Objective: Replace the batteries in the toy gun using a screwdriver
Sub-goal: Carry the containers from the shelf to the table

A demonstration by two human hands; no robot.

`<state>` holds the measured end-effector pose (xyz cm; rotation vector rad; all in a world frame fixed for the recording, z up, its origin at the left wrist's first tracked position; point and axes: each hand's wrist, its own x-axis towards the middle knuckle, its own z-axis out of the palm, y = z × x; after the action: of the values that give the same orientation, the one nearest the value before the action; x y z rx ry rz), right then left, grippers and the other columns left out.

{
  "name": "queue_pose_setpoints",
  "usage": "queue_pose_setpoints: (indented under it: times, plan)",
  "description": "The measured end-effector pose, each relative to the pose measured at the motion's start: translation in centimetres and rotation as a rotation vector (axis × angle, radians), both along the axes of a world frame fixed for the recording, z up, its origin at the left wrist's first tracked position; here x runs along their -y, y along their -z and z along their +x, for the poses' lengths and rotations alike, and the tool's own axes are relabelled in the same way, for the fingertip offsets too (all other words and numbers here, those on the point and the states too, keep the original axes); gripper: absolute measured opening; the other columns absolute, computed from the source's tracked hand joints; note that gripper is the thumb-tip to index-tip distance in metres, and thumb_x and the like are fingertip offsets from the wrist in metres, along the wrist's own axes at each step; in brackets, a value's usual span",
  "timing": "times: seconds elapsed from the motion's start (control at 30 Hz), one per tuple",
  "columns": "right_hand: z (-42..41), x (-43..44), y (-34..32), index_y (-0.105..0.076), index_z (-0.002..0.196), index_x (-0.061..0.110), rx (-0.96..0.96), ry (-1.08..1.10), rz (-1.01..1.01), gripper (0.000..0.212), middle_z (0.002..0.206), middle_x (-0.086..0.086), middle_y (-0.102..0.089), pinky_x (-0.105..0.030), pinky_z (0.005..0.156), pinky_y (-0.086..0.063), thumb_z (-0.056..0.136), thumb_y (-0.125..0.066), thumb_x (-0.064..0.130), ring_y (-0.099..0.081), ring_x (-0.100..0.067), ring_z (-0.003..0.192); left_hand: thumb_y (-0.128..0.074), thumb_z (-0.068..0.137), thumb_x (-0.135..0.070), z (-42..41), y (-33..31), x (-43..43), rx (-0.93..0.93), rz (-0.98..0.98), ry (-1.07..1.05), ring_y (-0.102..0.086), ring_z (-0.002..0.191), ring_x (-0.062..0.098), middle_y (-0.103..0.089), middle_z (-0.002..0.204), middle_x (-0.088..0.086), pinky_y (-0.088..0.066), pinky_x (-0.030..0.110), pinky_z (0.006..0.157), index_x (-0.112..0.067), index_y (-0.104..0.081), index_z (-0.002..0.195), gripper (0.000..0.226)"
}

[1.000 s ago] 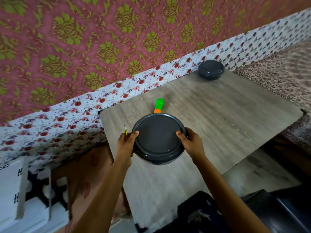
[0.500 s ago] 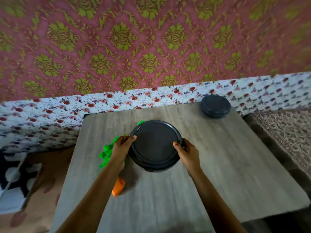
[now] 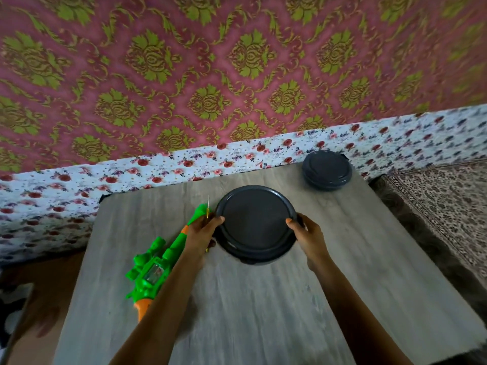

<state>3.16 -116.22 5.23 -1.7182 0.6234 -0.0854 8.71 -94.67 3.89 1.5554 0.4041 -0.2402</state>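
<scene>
Fingers [image 3: 218, 220] of the right hand [image 3: 305, 233] and left hand [image 3: 201, 231] grip opposite edges of the dark container [image 3: 254, 222]; the left also pinches the screwdriver [image 3: 208, 206]. The toy gun [image 3: 158, 262] lies just left on the tabletop [image 3: 263, 312]. Sharing 1 grip, the thin tool may slip loose.

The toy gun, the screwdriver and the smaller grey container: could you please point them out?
toy gun [image 3: 155, 270]: head view, green body.
screwdriver [image 3: 208, 206]: head view, thin shaft.
smaller grey container [image 3: 326, 168]: head view, lid centre.
</scene>
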Motion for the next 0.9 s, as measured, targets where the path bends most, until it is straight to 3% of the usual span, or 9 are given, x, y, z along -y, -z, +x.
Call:
queue_pose_setpoints:
  times: [0.17,0.3,0.4,0.6,0.8,0.9]
  plan:
    - [4.2,4.7,1.8,-0.059,0.115,0.009,-0.025,0.038,0.042,0.028,0.113,-0.010,-0.063,-0.038,0.090,-0.045,0.090,-0.055,0.021,-0.057,-0.025,0.102,-0.071,0.082,-0.022,4.2,1.5,4.3,0.007,0.122,0.072,-0.049,0.062,0.014,-0.058,0.078,0.007,-0.035,0.019,0.039,-0.016,-0.066,0.086,0.009]
    - [8.3,7.9,4.0,-0.050,0.132,0.010,-0.059,0.038,0.128,0.046,0.133,-0.007,-0.056,-0.041,0.104,-0.042,0.089,-0.058,0.025,-0.052,-0.026,0.121,-0.072,0.081,-0.024,8.4,1.9,7.8,0.015,0.233,0.040,-0.049,0.053,0.014,-0.061,0.074,0.007,-0.033,0.015,0.033,-0.017,-0.065,0.089,0.013]
    - [11.1,9.9,5.6,-0.050,0.132,0.012,-0.079,0.005,0.170,0.048,0.130,-0.006,-0.057,-0.036,0.099,-0.044,0.088,-0.061,0.026,-0.053,-0.024,0.119,-0.073,0.080,-0.024,11.5,2.8,9.8,0.020,0.271,-0.009,-0.044,0.051,0.016,-0.057,0.073,0.011,-0.032,0.016,0.034,-0.018,-0.062,0.082,0.012]
    - [14.6,11.9,8.0,-0.055,0.128,0.010,-0.034,-0.029,0.198,0.041,0.122,-0.007,-0.062,-0.028,0.085,-0.047,0.087,-0.061,0.018,-0.058,-0.018,0.107,-0.070,0.083,-0.023,14.9,4.8,12.1,-0.009,0.300,-0.038,-0.051,0.065,0.021,-0.060,0.080,0.012,-0.037,0.025,0.047,-0.024,-0.062,0.080,0.009]
    - [16.5,12.6,9.4,-0.055,0.127,0.012,-0.018,-0.068,0.175,0.042,0.123,-0.007,-0.062,-0.034,0.095,-0.049,0.087,-0.061,0.020,-0.058,-0.021,0.113,-0.070,0.083,-0.023,16.3,6.3,12.8,-0.013,0.283,-0.080,-0.048,0.059,0.016,-0.059,0.079,0.010,-0.037,0.022,0.045,-0.020,-0.063,0.094,0.013]
    - [17.0,12.6,9.8,-0.053,0.129,0.011,-0.008,-0.054,0.169,0.043,0.126,-0.007,-0.061,-0.029,0.091,-0.047,0.088,-0.061,0.021,-0.057,-0.021,0.115,-0.069,0.083,-0.027,16.7,6.7,12.9,-0.004,0.287,-0.078,-0.049,0.061,0.015,-0.060,0.080,0.007,-0.040,0.024,0.048,-0.020,-0.063,0.095,0.015]
